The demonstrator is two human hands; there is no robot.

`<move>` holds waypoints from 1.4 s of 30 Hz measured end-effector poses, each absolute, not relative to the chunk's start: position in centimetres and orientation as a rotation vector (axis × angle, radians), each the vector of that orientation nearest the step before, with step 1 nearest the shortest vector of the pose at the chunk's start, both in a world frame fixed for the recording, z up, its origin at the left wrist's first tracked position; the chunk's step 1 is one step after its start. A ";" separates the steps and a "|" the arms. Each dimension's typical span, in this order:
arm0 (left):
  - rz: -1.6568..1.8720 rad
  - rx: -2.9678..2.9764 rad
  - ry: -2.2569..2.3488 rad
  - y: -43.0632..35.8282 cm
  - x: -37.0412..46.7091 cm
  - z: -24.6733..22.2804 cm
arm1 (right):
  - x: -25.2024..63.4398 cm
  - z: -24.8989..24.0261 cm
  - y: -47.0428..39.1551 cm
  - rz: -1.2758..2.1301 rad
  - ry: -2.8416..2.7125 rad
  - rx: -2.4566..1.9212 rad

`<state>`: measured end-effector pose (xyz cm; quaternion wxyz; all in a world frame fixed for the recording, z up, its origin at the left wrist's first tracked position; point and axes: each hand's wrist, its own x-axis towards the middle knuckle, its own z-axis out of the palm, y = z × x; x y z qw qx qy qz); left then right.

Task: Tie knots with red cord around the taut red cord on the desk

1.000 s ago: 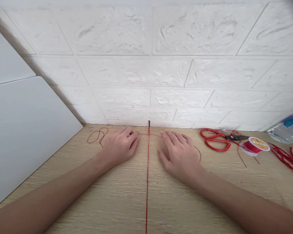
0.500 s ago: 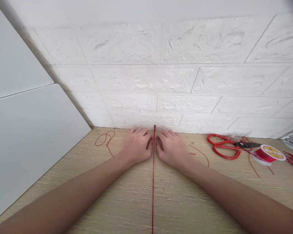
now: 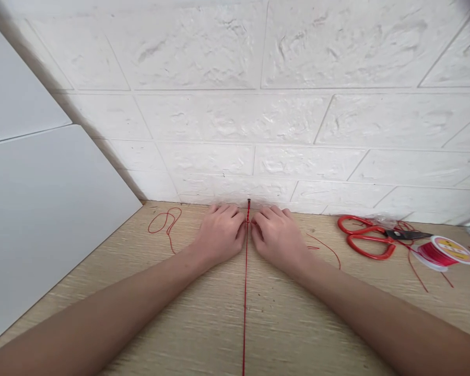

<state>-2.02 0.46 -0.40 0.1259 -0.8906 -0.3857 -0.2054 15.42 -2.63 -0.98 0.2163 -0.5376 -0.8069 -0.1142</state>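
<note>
One thin red thread (image 3: pixel 248 223) crosses the taut red cord (image 3: pixel 245 292); the left hand (image 3: pixel 221 233), just left of the cord, and the right hand (image 3: pixel 277 233), just right, pinch it. Scissors (image 3: pixel 395 234) lie farther right.

Red center cord (image 3: pixel 245 292): thin, straight, looking taut, running over the surface (image 3: pixel 196 324) from near its far edge to beyond bottom of view. Short twisted or knotted section (image 3: pixel 248 213) at the far end, between left hand (image 3: pixel 221 235) and right hand (image 3: pixel 276 235); detail too small to tell. Left strand (image 3: pixel 169 235): slack, loosely looped outboard of left hand. Right strand (image 3: pixel 329 247): slack, curving outboard of right hand.
</note>
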 end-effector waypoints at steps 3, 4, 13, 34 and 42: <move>-0.590 -2.573 -1.161 0.4 -1.9 -0.3 | 15.5 -1.0 -2.5 -0.305 -2.234 -1.495; -0.588 -2.572 -1.172 0.4 -1.9 -0.3 | 15.6 -1.1 -2.5 -0.300 -2.231 -1.498; -0.608 -2.592 -1.194 0.3 -1.9 -0.1 | 15.7 -1.0 -2.4 -0.226 -2.206 -1.497; -0.602 -2.598 -1.171 0.4 -1.8 -0.3 | 15.9 -1.2 -2.0 -0.187 -2.226 -1.472; -0.584 -2.593 -1.182 0.4 -1.8 -0.2 | 15.9 -1.1 -2.0 -0.173 -2.217 -1.473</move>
